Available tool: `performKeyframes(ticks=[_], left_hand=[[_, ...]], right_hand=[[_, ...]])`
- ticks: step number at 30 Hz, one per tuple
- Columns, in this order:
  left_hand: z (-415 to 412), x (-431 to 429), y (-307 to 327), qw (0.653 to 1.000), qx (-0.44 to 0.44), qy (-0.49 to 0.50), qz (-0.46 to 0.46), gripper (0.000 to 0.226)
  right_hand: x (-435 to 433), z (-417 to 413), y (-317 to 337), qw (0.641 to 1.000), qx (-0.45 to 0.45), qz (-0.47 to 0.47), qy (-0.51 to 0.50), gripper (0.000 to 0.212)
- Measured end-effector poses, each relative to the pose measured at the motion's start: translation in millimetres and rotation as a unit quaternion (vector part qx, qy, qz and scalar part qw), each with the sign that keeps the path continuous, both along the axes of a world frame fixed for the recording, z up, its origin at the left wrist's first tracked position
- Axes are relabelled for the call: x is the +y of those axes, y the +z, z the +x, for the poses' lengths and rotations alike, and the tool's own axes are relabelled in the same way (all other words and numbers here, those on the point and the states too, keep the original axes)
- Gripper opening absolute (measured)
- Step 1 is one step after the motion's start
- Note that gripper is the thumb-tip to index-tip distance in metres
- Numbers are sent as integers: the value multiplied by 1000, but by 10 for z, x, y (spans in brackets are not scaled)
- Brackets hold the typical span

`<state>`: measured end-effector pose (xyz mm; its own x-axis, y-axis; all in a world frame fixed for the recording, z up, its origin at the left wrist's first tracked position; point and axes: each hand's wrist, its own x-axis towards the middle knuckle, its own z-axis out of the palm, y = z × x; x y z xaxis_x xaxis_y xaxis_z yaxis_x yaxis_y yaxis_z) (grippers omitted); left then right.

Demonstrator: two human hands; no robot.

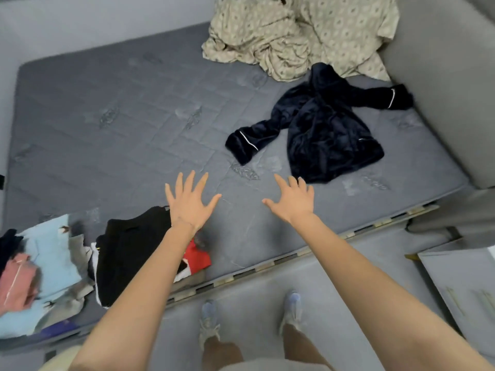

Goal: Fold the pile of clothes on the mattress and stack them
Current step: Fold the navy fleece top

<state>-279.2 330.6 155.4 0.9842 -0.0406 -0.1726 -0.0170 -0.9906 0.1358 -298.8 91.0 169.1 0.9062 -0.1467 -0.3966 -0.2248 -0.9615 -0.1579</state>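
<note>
A dark navy fleece jacket (pixel 324 124) with thin white piping lies spread on the grey mattress (pixel 107 129), to the right of centre, its sleeves flung out to either side. My left hand (pixel 188 200) and my right hand (pixel 293 200) hover over the mattress near its front edge, both with fingers spread and holding nothing. The right hand is just short of the jacket's lower hem. At the front left corner lie a black garment (pixel 128 250), a red one (pixel 199 257), a light blue one (pixel 51 253) and a pink one (pixel 18 285), partly hidden by my left forearm.
A crumpled beige patterned sheet (pixel 300 33) is heaped at the far right corner against the grey wall (pixel 442 76). My feet in light shoes (pixel 209 322) stand on the grey floor beside the bed. A grey cabinet (pixel 460 287) sits at the right.
</note>
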Motion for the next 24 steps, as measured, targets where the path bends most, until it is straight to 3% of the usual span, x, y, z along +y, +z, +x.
performKeyframes(ticks=[9, 24], left_hand=[[132, -1434, 328, 999, -7, -2, -39, 70], [1190, -2474, 352, 996, -3, -70, -52, 70]], right_hand=[[-1615, 11, 384, 1000, 15, -18, -12, 78], [-2862, 740, 410, 996, -10, -16, -86, 82]])
